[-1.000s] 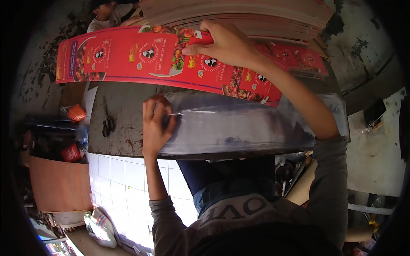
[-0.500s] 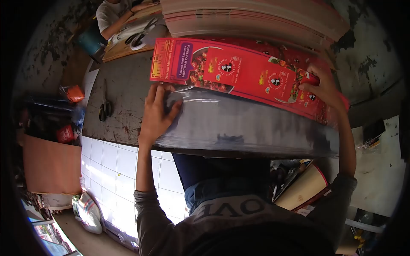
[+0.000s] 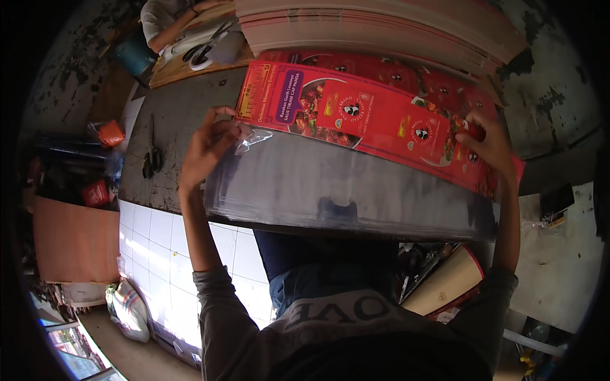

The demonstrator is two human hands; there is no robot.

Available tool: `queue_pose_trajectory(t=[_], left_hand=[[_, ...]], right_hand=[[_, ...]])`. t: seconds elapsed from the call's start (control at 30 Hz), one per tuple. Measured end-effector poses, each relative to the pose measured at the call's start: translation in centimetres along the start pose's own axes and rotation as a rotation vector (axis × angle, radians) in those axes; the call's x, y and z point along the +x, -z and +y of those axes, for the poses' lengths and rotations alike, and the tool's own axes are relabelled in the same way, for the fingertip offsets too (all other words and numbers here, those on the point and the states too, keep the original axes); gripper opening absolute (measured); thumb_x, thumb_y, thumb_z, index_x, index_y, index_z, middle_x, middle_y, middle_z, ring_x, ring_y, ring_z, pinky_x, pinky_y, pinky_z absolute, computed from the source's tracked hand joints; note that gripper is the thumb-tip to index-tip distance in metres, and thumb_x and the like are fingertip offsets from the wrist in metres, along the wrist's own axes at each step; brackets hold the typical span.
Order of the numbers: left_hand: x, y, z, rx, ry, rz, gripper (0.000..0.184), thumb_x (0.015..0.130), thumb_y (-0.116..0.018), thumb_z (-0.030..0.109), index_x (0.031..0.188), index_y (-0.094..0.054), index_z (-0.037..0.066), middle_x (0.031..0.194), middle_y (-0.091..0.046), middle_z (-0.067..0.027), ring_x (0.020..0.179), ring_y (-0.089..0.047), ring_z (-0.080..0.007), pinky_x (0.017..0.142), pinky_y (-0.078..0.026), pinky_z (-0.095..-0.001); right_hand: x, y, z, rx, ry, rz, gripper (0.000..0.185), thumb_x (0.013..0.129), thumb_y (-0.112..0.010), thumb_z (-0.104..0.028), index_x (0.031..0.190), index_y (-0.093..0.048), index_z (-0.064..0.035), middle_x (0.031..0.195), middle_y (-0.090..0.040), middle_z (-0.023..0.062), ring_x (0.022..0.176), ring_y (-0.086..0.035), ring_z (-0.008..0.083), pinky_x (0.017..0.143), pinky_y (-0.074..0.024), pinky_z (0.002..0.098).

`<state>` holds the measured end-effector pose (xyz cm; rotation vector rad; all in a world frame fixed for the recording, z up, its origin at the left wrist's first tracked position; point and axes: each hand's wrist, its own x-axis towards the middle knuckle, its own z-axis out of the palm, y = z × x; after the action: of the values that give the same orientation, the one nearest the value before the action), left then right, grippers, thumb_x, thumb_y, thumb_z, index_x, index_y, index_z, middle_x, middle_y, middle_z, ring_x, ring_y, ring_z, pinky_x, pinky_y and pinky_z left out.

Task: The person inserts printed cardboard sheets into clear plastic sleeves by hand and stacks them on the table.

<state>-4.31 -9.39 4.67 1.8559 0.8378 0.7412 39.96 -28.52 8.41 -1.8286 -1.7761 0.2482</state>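
The left hand (image 3: 206,150) pinches, it seems, a film corner (image 3: 253,139) of the clear plastic stack (image 3: 283,181). The red printed strip (image 3: 384,122) already lies along its far edge (whether inside a film, I cannot tell), held by the right hand (image 3: 490,145); behind, more strips (image 3: 448,90) remain.

A dark, worn table (image 3: 175,124) carries scissors (image 3: 150,163) at left, a clear plastic stack (image 3: 279,184) near, red printed sheets (image 3: 441,86) farther back.
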Motion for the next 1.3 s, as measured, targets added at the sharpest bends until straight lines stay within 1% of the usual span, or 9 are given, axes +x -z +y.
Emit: queue_pose_trajectory(t=[0.23,0.3,0.4,0.63,0.7,0.87,1.03,1.23,1.3], left_hand=[[0.1,-0.7,0.2,-0.074,0.098,0.127,0.031,0.087,-0.054,0.008,0.115,-0.043,-0.002,0.084,-0.066,-0.0113,0.079,-0.06,-0.0125,0.077,-0.044,-0.025],[0.1,-0.7,0.1,-0.05,0.112,0.139,0.032,0.087,-0.054,0.007,0.115,-0.043,-0.002,0.083,-0.066,-0.011,0.079,-0.06,-0.0125,0.076,-0.044,-0.025],[0.2,-0.6,-0.3,-0.083,0.108,0.15,0.041,0.086,-0.055,0.009,0.122,-0.04,-0.004,0.084,-0.066,-0.0118,0.079,-0.061,-0.0128,0.076,-0.044,-0.0248],[0.1,-1.3,-0.3,-0.148,0.103,0.189,0.06,0.084,-0.057,0.01,0.134,-0.029,-0.003,0.085,-0.067,-0.0121,0.081,-0.061,-0.0125,0.079,-0.043,-0.0251],[-0.1,-1.3,-0.4,-0.16,0.081,0.211,0.059,0.083,-0.057,0.009,0.134,-0.029,-0.002,0.085,-0.067,-0.012,0.081,-0.061,-0.0124,0.08,-0.043,-0.0252],[0.1,-1.1,-0.8,-0.151,0.045,0.228,0.053,0.084,-0.057,0.007,0.129,-0.031,-0.004,0.083,-0.067,-0.0138,0.08,-0.063,-0.0142,0.077,-0.044,-0.0236],[-0.1,-1.4,-0.3,-0.153,0.089,0.252,0.048,0.084,-0.056,0.009,0.126,-0.036,-0.001,0.086,-0.066,-0.0133,0.08,-0.061,-0.0139,0.08,-0.042,-0.0265],[0.1,-0.9,-1.3,-0.17,0.089,0.249,0.041,0.085,-0.056,0.008,0.119,-0.037,-0.002,0.083,-0.067,-0.0137,0.078,-0.062,-0.0144,0.075,-0.043,-0.0241],[0.2,-0.9,-1.2,-0.174,0.074,0.244,0.04,0.085,-0.057,0.007,0.118,-0.037,-0.002,0.083,-0.067,-0.0146,0.079,-0.063,-0.0153,0.072,-0.044,-0.0232]], right_hand=[[2.0,0.3,0.2,-0.182,-0.093,-0.226,0.028,0.072,-0.072,-0.02,0.075,-0.053,-0.0002,0.063,-0.044,0.004,0.064,-0.045,0.0122,0.06,-0.0399,0.027],[2.5,0.2,-0.1,-0.045,0.094,-0.341,0.025,0.073,-0.07,-0.011,0.09,-0.055,-0.0007,0.072,-0.045,0.0024,0.073,-0.045,0.0097,0.071,-0.0399,0.0243],[3.0,-0.7,-1.5,0.188,0.024,-0.499,0.04,0.073,-0.071,-0.014,0.108,-0.055,-0.0036,0.077,-0.055,0.0042,0.073,-0.054,0.0134,0.062,-0.042,0.0286],[6.4,-2.5,-3.0,0.117,0.227,-0.605,0.048,0.081,-0.065,-0.016,0.123,-0.045,-0.0051,0.092,-0.052,0.0037,0.084,-0.049,0.0115,0.076,-0.042,0.0277],[8.8,-3.5,-6.0,0.207,-0.057,-0.774,0.041,0.087,-0.059,-0.023,0.12,-0.046,-0.0042,0.089,-0.053,0.0028,0.081,-0.05,0.01,0.074,-0.0413,0.0254],[12.0,-10.4,-9.6,0.205,-0.03,-0.509,0.046,0.087,-0.058,-0.036,0.115,-0.049,-0.0015,0.084,-0.059,0.0061,0.079,-0.056,0.0132,0.071,-0.0431,0.0266],[12.3,-13.3,-10.6,0.086,0.239,-0.264,0.063,0.074,-0.068,-0.045,0.115,-0.05,-0.0009,0.098,-0.063,0.0171,0.087,-0.063,0.0271,0.077,-0.0455,0.0357],[12.4,-13.1,-8.4,0.036,0.445,-0.037,0.066,0.069,-0.072,-0.045,0.114,-0.052,-0.0018,0.09,-0.064,0.0138,0.084,-0.063,0.0269,0.076,-0.0455,0.0353],[12.2,-11.7,-9.1,0.059,0.382,-0.12,0.066,0.068,-0.073,-0.046,0.114,-0.052,-0.0023,0.091,-0.064,0.0139,0.084,-0.063,0.0267,0.078,-0.0449,0.0351]])
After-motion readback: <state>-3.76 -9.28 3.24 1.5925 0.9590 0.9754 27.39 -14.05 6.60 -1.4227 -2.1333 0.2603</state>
